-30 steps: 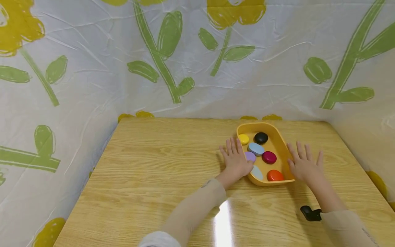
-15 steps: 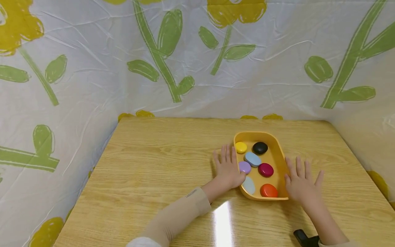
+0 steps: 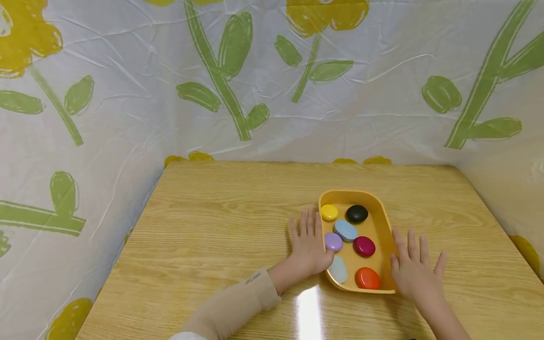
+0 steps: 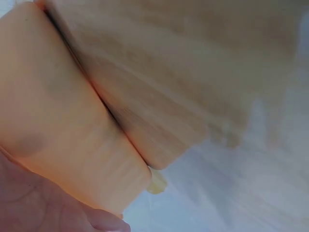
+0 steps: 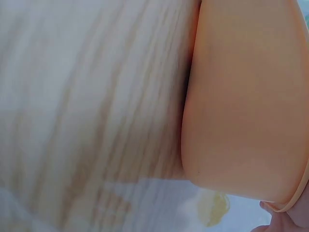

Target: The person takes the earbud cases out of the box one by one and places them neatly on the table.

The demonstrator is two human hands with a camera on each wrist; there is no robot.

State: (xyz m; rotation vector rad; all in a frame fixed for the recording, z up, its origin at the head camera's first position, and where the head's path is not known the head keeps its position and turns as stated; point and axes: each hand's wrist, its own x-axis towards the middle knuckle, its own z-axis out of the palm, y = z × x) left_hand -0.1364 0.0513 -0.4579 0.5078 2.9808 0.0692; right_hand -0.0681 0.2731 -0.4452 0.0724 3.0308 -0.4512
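Note:
A yellow-orange bin with rounded corners stands on the table in the head view. In it lie smooth, pebble-like pieces: yellow, black, light blue, purple, dark magenta, pale grey-blue and orange-red. My left hand lies along the bin's left side, fingers straight, thumb at the rim. Along the right side my right hand rests with spread fingers, index tip at the wall. Both wrist views show the bin's outer wall close up.
The wooden table extends to the left of the bin and behind it. A white sheet with yellow flowers and green leaves hangs around the table's back and sides. A bright reflection lies on the wood in front.
The bin and its pieces have slid toward me and slightly left, both hands moving along at its sides. The black object by my right forearm has almost left the head view.

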